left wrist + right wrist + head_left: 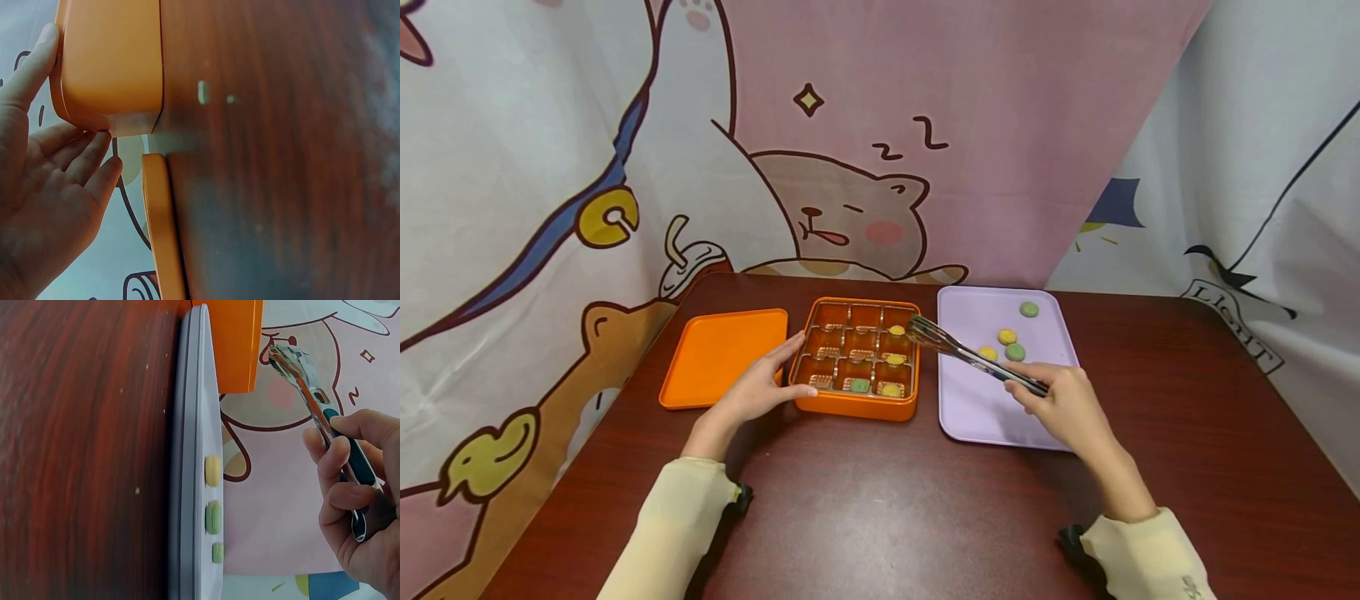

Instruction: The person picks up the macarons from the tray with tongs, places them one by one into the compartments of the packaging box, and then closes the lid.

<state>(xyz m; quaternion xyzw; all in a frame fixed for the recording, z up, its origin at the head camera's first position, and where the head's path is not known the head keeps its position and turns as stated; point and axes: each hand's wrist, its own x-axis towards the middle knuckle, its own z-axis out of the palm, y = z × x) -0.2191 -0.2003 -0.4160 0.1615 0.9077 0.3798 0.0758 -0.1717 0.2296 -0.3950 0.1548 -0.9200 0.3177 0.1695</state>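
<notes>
My right hand grips a pair of metal tongs, their tips over the right edge of an orange divided box. Whether anything sits between the tips I cannot tell. Fairly straight fingers of my left hand touch the box's left side, the thumb at its front corner. Inside the box's right column lie yellow macarons, one per compartment; a green macaron is in the front middle compartment. On the lilac tray rest green and yellow macarons.
An orange lid lies flat left of the box. The lilac tray stands right of the box with a narrow gap between them. A printed curtain hangs behind the dark wooden table.
</notes>
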